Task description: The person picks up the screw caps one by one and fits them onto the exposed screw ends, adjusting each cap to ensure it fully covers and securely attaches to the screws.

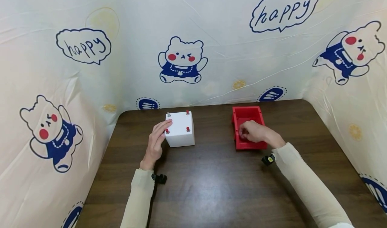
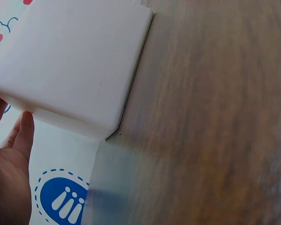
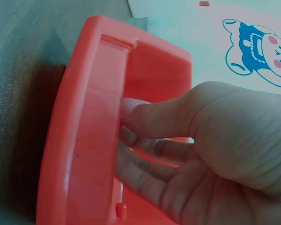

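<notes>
A white box [image 1: 179,139] stands on the table, with toggle switches on its top. Three switches carry red caps, such as the front-right cap [image 1: 188,129]; the far-left switch [image 1: 168,114] is bare metal. My left hand [image 1: 155,142] rests against the box's left side, fingers extended over the top edge. In the left wrist view, its fingertips touch the white box [image 2: 75,61]. To the right sits a red bin [image 1: 249,145]. My right hand [image 1: 255,131] reaches inside it with bent fingers. The bin wall [image 3: 93,131] hides those fingertips, so I cannot tell whether they pinch anything.
Dark wooden table [image 1: 205,184] lies under both containers. Behind it hangs a pale printed cloth [image 1: 223,63], which also covers both sides. A small red piece [image 3: 122,211] shows inside the bin, below my right fingers.
</notes>
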Action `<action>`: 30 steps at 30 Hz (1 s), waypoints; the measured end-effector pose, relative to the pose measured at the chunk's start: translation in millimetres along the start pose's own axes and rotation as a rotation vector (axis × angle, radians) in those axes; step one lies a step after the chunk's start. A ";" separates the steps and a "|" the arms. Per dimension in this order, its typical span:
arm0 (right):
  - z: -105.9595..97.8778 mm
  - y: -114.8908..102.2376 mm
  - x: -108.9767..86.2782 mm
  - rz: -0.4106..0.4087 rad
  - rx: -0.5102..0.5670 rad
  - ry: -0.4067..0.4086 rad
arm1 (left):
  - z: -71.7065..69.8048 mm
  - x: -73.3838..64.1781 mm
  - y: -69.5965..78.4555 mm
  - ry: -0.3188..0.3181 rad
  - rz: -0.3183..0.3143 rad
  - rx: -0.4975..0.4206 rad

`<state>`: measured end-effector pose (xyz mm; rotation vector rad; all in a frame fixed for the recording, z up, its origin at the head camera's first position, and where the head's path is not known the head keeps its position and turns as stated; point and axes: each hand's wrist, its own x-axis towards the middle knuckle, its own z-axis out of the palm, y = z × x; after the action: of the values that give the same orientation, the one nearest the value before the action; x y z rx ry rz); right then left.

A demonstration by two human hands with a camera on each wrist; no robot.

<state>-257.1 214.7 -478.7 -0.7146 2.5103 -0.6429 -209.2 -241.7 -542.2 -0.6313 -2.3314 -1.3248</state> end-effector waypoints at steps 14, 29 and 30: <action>-7.6 -11.0 -11.0 -0.066 0.006 0.183 | -0.7 -0.5 1.8 -0.003 0.004 0.004; -17.1 -31.5 -14.9 -0.078 0.040 0.346 | -3.0 0.7 -3.0 0.028 0.079 0.020; -17.5 -33.1 -14.4 -0.093 0.038 0.363 | -3.4 1.2 -3.6 0.032 0.095 0.024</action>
<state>-243.2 203.3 -442.8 -0.7611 2.7948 -0.9224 -211.8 -246.0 -542.5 -0.6997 -2.2588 -1.2542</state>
